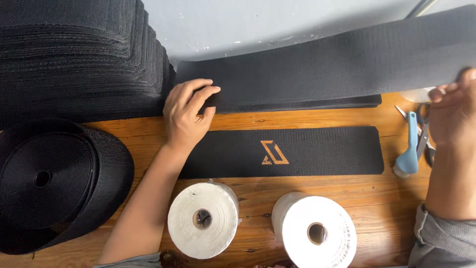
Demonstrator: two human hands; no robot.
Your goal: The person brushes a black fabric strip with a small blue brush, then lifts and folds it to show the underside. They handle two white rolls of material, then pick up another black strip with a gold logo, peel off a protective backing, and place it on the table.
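on wooden table (386, 208), black strips (317, 74)

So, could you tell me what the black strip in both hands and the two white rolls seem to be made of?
Strip: apparently woven elastic or webbing, matte, with fine ribbing. White rolls: probably paper tape or labels, layered windings around cardboard-looking cores.

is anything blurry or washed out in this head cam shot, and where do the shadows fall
Head view: mostly sharp; the right hand at the frame edge looks slightly soft. Even light, with no glare on the wooden table. The black strip and the stack of black strips lose weave detail in their darkness. The left hand casts hardly any shadow.
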